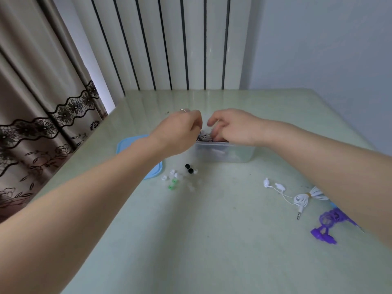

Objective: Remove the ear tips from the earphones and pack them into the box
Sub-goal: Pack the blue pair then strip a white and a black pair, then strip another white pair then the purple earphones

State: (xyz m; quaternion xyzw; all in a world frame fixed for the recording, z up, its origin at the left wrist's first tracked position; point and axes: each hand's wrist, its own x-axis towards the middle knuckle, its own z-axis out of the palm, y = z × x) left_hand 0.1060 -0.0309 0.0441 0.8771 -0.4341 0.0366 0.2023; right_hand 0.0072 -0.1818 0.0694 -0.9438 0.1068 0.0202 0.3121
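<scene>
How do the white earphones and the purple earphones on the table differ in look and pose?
Colour: the white earphones are white; the purple earphones are purple.
Place: the white earphones lie farther from the person, the purple earphones nearer.
Pose: the white earphones have a bundled cord, with two buds trailing left and a plug showing; the purple earphones lie in a tighter heap with no plug visible.
Both rest on the table, right of the box.

A single head-worn wide-angle view is being taken from above and behind the forearms, facing forward and down. The counter [212, 230] is being seen at close range, with the striped wall panel [169, 43] beyond. No second view is being supplied.
</scene>
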